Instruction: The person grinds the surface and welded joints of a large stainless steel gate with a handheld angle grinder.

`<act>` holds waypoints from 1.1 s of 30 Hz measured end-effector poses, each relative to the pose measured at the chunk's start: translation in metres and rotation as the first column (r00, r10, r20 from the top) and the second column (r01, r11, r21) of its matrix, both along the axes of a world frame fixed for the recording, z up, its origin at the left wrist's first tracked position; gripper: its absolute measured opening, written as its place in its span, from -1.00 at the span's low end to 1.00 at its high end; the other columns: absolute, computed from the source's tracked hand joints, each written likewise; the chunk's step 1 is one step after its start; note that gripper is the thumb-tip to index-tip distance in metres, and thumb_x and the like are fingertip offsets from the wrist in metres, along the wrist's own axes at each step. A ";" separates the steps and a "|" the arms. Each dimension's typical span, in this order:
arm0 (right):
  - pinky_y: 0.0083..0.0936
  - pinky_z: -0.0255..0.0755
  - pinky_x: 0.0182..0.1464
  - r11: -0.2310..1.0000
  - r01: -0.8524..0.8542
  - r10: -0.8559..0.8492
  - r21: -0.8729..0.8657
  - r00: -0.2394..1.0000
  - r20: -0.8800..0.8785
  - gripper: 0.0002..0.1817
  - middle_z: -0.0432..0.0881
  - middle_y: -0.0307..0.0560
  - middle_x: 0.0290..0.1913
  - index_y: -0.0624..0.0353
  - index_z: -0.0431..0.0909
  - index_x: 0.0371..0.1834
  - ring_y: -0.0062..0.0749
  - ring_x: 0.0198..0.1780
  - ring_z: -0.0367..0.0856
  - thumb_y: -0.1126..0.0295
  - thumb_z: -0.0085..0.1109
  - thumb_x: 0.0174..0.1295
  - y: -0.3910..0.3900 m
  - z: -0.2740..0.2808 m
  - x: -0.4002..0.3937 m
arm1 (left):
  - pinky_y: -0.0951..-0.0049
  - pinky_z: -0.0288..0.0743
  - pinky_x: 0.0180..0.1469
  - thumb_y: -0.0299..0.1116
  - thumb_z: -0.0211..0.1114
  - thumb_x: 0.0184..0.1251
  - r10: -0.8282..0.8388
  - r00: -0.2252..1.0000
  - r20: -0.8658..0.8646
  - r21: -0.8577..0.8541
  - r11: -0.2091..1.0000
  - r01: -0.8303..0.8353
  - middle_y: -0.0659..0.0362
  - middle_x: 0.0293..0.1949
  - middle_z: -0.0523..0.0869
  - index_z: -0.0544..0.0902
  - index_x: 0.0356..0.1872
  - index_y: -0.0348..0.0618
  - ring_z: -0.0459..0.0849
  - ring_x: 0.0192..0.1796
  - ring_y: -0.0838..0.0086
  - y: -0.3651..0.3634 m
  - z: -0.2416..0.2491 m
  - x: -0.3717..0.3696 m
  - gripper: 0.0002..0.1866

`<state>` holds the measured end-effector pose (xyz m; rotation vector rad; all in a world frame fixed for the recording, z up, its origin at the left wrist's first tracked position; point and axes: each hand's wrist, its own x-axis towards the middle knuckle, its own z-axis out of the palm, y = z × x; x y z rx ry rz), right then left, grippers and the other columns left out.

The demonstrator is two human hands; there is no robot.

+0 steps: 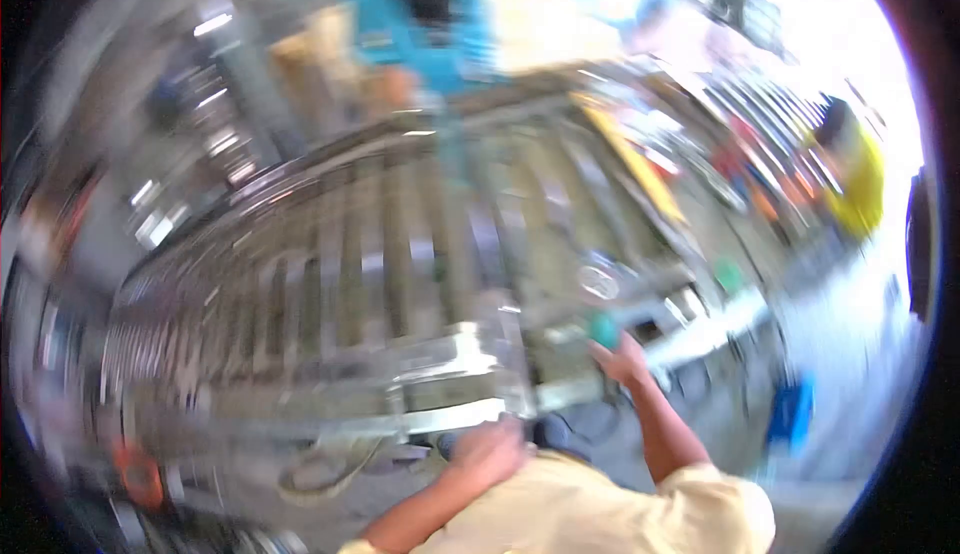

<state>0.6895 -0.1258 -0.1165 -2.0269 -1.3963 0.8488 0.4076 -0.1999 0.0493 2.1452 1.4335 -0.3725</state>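
Note:
The whole picture is smeared by motion. My right hand [625, 362] reaches forward to the near edge of a long slatted metal frame [450, 419]. Its fingers and thumb close against a small green round object [603, 330], whose kind is too blurred to tell. Close to my body, my left hand [492, 452] is held low beside the frame's near rail. Its fingers are smeared, and I cannot make out anything in them. A pale upright bar [510, 354] stands just beyond that hand.
A person in blue [425, 29] is across the frame, and a person in yellow [855, 179] is at the right. A yellow bar [630, 159] crosses the frame. On the floor are a blue box [790, 414] and, at the left, an orange ring-shaped thing [138, 474].

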 end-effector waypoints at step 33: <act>-0.10 0.42 0.30 0.997 0.074 -0.073 0.035 0.997 -0.014 -0.39 0.62 0.38 0.16 0.38 0.52 0.20 0.22 0.25 0.56 0.03 0.22 0.31 -0.046 -0.002 0.060 | 0.01 0.57 0.20 0.16 0.26 0.31 -0.066 0.986 -0.151 0.081 0.994 0.079 -0.18 0.36 0.53 0.52 0.32 -0.29 0.67 0.20 -0.07 -0.006 -0.001 0.032 -0.24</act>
